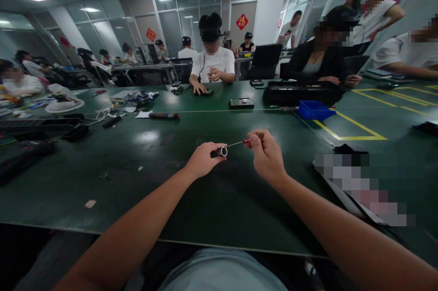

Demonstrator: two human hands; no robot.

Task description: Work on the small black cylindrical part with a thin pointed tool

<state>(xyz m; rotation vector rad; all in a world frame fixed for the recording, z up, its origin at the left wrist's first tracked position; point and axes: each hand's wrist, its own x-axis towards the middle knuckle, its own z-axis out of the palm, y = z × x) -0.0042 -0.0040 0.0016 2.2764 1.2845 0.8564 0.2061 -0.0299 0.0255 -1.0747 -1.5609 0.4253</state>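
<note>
Your left hand is closed around a small dark cylinder, its open silver-rimmed end facing you, held just above the green table. Your right hand pinches the red handle of a thin screwdriver, whose shaft points at the cylinder. Farther off, a blue bin sits beside a black tray; their contents are hidden. No writing is readable here.
</note>
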